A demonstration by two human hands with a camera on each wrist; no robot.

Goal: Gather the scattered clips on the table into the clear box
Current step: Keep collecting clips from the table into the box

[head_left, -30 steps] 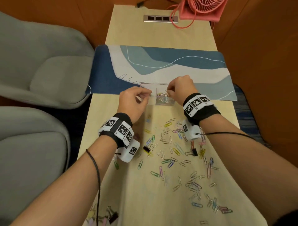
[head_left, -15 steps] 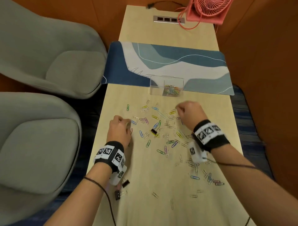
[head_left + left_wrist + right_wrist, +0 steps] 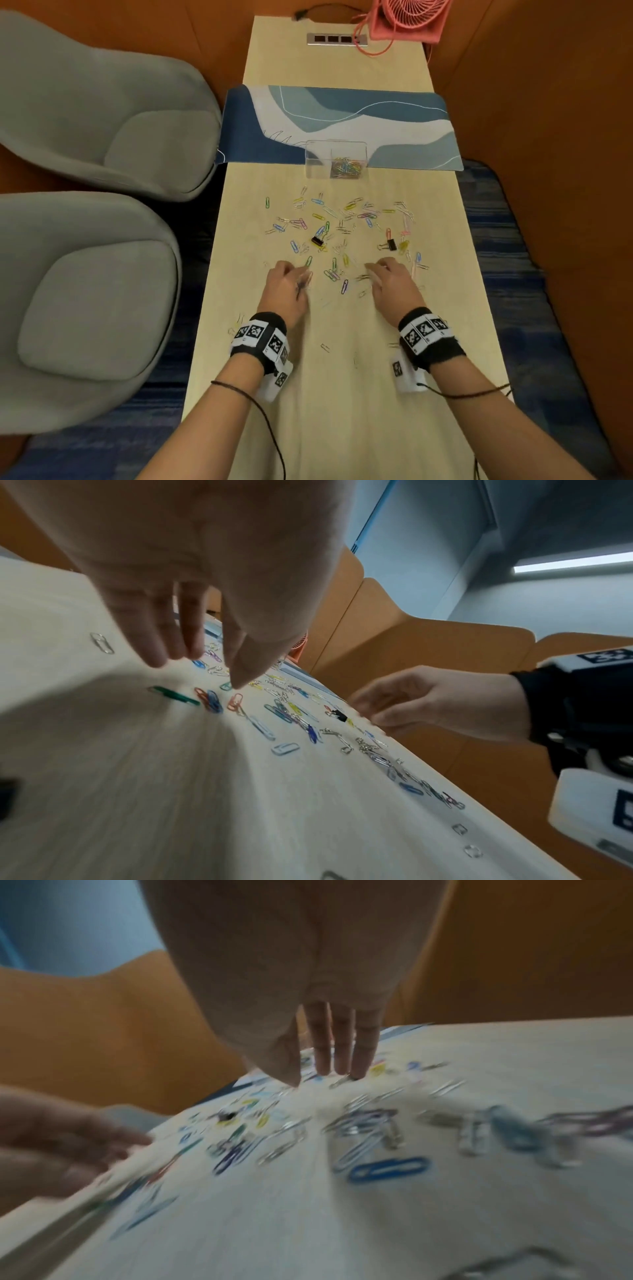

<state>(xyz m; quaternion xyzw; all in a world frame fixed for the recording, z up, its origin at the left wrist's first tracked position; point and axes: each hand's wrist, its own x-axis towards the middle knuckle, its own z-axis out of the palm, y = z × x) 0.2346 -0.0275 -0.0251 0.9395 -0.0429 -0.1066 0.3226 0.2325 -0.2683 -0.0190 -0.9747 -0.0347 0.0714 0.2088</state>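
Note:
Several coloured and silver paper clips (image 3: 342,236) lie scattered across the middle of the pale table (image 3: 342,411), with two black binder clips (image 3: 318,241) among them. Beyond them stands the clear box (image 3: 318,161), with a heap of clips in its right half. My left hand (image 3: 296,274) hovers at the near left edge of the scatter. Its fingers (image 3: 192,642) point down above a green clip (image 3: 173,695) and hold nothing. My right hand (image 3: 373,272) is at the near right edge, its straight fingertips (image 3: 359,1066) touching the table at a silver clip (image 3: 342,1080).
A blue patterned desk mat (image 3: 342,113) lies under and behind the box. Two grey armchairs (image 3: 102,120) stand close along the table's left edge. A pink fan (image 3: 407,20) and a socket strip (image 3: 337,38) sit at the far end. Stray clips (image 3: 324,347) lie near my wrists.
Both hands have drawn back from the clear box toward me and come down onto the near edge of the scattered clips. The box now stands alone.

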